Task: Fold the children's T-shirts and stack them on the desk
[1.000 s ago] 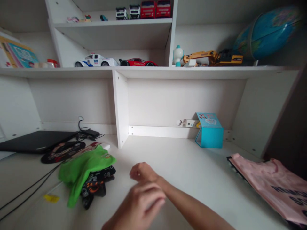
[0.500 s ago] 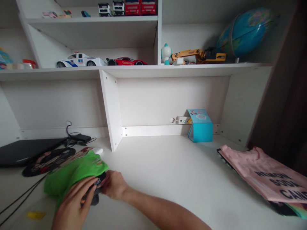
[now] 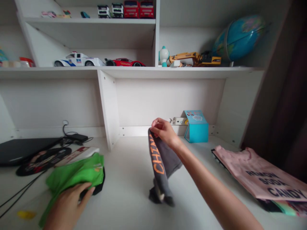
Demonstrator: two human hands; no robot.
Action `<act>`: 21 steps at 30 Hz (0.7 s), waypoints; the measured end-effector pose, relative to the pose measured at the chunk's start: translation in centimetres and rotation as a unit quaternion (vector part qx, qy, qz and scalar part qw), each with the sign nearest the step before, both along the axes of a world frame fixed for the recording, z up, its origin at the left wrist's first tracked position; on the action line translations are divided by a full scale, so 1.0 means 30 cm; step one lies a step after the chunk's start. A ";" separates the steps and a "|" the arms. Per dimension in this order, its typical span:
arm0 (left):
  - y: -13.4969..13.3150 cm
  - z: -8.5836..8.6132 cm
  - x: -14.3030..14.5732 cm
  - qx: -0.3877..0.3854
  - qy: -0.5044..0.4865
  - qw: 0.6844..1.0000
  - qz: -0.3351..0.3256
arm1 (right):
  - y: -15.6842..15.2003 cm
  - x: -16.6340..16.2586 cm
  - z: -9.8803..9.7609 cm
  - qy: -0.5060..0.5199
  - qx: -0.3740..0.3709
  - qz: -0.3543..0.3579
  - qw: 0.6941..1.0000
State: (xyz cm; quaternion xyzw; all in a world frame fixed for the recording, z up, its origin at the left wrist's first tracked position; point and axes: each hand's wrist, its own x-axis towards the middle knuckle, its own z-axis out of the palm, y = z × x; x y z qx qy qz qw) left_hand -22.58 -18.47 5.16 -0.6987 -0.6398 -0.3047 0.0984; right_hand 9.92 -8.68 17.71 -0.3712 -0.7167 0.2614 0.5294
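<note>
My right hand (image 3: 163,131) pinches the top of a dark grey garment with orange letters (image 3: 160,166) and holds it up over the middle of the white desk (image 3: 129,191); its lower end rests crumpled on the desk. My left hand (image 3: 68,204) lies flat with fingers stretched on a green garment (image 3: 74,174) at the front left. A bit of black cloth (image 3: 98,187) shows under the green one.
A pink printed shirt (image 3: 259,179) lies on other clothes at the right. A blue box (image 3: 196,127) stands at the back. A black laptop (image 3: 21,150), a round pad and cables sit at the left. Toy cars and a globe (image 3: 237,38) fill the shelves above.
My right hand has pulled the dark grey garment out from under the green one and lifted it to the desk's middle. My left hand stays pressing on the green garment.
</note>
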 end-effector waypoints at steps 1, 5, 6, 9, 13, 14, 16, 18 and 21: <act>-0.002 0.000 0.051 0.003 -0.009 1.000 -0.011 | 0.006 0.056 -0.037 -0.083 -0.020 -0.028 0.996; -0.030 0.036 0.327 -0.033 -0.044 0.986 -0.157 | -0.011 0.273 -0.193 -0.259 -0.072 -0.094 0.958; -0.041 0.051 0.401 -0.068 -0.039 0.974 -0.211 | -0.027 0.329 -0.221 -0.291 -0.083 -0.102 0.948; -0.072 0.093 0.600 -0.150 -0.011 0.929 -0.339 | -0.085 0.488 -0.283 -0.379 -0.129 -0.105 0.911; -0.074 0.108 0.794 -0.179 0.029 0.874 -0.452 | -0.136 0.618 -0.374 -0.429 -0.190 -0.134 0.873; -0.061 0.106 0.832 -0.176 0.041 0.864 -0.469 | -0.140 0.630 -0.400 -0.430 -0.204 -0.146 0.867; -0.015 0.100 0.898 -0.164 0.065 0.858 -0.483 | -0.145 0.630 -0.444 -0.426 -0.225 -0.171 0.860; 0.047 0.103 0.949 -0.139 0.082 0.864 -0.477 | -0.158 0.601 -0.461 -0.421 -0.222 -0.195 0.858; 0.134 0.138 0.992 -0.103 0.095 0.848 -0.512 | -0.227 0.524 -0.414 -0.362 -0.161 -0.187 0.899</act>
